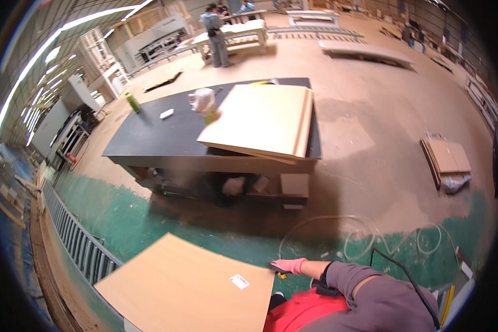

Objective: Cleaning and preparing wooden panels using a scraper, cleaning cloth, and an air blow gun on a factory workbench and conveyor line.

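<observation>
Your gloved hand (291, 266) rests on the near board (188, 288)'s right edge, grip unclear; it's stiff, broad, heavy—take opposite edges.

Boards (262, 120) lie on table (149, 138), right of bottle (133, 103).

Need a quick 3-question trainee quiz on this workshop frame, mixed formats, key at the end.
1. True or false: the gloved hand rests at the right edge of the pale board with a white label.
2. Multiple choice: what lies on the right part of the black worktable? A) stacked light wooden panels B) a red toolbox C) a coiled rope
3. Fill in: the bottle near the table's far left corner is ____ in colour.

Key: 1 true; 2 A, the stacked light wooden panels; 3 green. Whether the hand grips the board cannot be told.
</observation>
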A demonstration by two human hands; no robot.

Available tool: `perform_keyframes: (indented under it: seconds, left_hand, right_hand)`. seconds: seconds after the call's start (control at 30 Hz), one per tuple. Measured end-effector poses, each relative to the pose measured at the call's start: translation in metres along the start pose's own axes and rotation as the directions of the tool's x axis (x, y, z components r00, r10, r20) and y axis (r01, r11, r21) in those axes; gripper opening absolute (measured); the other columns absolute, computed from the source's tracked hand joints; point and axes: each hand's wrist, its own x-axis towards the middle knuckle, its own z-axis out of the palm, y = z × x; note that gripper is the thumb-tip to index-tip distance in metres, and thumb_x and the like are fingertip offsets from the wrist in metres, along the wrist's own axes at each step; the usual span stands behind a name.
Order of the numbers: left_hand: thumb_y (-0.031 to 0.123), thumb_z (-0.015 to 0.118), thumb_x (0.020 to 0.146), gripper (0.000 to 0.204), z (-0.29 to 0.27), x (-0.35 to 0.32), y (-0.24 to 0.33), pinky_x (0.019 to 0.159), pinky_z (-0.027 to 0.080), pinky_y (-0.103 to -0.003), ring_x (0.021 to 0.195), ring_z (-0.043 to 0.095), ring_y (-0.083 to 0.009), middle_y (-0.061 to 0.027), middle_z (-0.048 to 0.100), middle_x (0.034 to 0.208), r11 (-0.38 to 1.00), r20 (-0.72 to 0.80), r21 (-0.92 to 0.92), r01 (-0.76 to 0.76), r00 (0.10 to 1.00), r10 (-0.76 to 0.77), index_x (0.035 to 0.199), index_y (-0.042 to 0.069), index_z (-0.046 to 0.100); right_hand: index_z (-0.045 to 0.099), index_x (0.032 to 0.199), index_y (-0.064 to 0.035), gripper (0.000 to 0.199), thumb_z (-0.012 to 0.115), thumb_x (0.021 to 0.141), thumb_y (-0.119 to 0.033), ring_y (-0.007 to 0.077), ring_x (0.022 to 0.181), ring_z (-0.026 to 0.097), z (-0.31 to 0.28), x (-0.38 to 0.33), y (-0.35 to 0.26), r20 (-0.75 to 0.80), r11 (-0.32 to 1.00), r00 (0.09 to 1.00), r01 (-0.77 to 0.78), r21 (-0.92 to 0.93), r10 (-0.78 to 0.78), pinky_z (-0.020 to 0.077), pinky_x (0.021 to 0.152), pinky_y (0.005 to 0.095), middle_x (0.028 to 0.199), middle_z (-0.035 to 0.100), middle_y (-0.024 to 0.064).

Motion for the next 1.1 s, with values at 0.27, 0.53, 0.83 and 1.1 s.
perform_keyframes:
  seconds: [0.27,0.53,0.83,1.1]
  left_hand:
    - [0.021,0.057,0.067,0.036,0.037,-0.048,0.061,0.068,0.046,-0.031,0.069,0.053,-0.0195,-0.0098,0.056,0.077,0.993,0.17,-0.015,0.116,0.979,-0.112,0.094,-0.003,0.054]
    - [0.019,0.046,0.076,0.035,0.119,0.003,0.101,0.076,0.044,-0.032,0.083,0.054,-0.0216,-0.011,0.056,0.092,0.923,0.527,-0.295,0.247,0.848,-0.058,0.104,-0.002,0.05]
    - [0.03,0.051,0.086,0.035,0.314,0.083,0.122,0.076,0.046,-0.029,0.084,0.058,-0.0146,-0.0049,0.061,0.094,0.862,0.54,-0.327,0.388,0.825,-0.166,0.104,0.001,0.057]
    - [0.028,0.053,0.084,0.03,0.479,0.21,0.098,0.058,0.04,-0.026,0.063,0.05,-0.0094,-0.0014,0.058,0.073,0.961,0.445,-0.204,0.184,0.892,-0.076,0.083,-0.001,0.062]
  right_hand:
    - [0.061,0.097,0.0005,0.049,0.047,0.087,-0.045,0.011,0.076,0.057,-0.088,-0.158,0.024,-0.203,0.949,0.949,0.276,0.154,-0.243,0.0456,0.068,0.0293,0.087,0.063,0.0019]
    - [0.058,0.104,0.0042,0.031,0.058,0.082,-0.018,0.0106,0.082,0.057,-0.15,-0.298,0.057,-0.581,0.818,0.795,0.446,0.363,-0.175,0.0457,0.074,0.0271,0.094,0.063,0.0037]
    - [0.06,0.097,0.0061,0.022,0.059,0.077,-0.004,0.0108,0.074,0.059,-0.206,-0.343,0.014,-0.726,0.729,0.686,0.475,0.493,0.045,0.048,0.067,0.0239,0.085,0.064,0.0058]
    - [0.059,0.101,0.0081,0.024,0.058,0.082,-0.006,0.0117,0.075,0.059,-0.314,-0.274,-0.016,-0.794,0.712,0.604,0.526,0.466,0.074,0.0486,0.068,0.0237,0.09,0.063,0.0078]
